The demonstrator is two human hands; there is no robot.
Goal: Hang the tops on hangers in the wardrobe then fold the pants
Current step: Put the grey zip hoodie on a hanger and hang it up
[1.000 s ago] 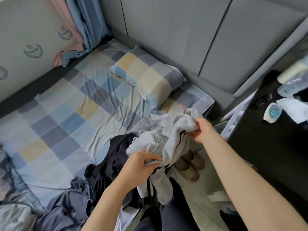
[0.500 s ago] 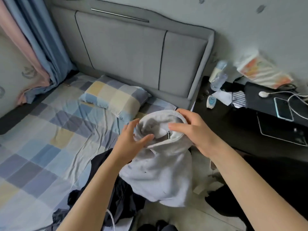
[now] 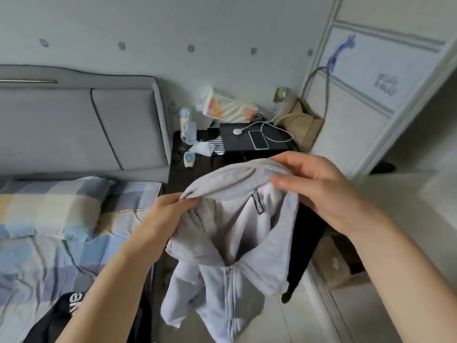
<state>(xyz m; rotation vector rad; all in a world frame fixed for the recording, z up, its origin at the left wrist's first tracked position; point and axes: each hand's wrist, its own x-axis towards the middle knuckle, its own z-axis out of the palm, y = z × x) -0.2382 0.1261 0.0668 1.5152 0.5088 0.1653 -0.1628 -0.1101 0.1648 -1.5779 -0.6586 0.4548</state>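
I hold the grey hoodie [image 3: 237, 248] up by its hood, off the bed [image 3: 49, 256], so the zipped body hangs straight and the neck opens, which I judge readies it for a hanger. My left hand [image 3: 163, 219] pinches the hood's left edge, fingers curled into the cloth. My right hand [image 3: 319, 189] grips the hood's top rim, thumb under, fingers over. A dark garment [image 3: 71, 303] waits on the bed. Beyond, the worktop [image 3: 197, 167] carries a phone [image 3: 258, 140]; the wardrobe door [image 3: 358, 100] stands farther right.
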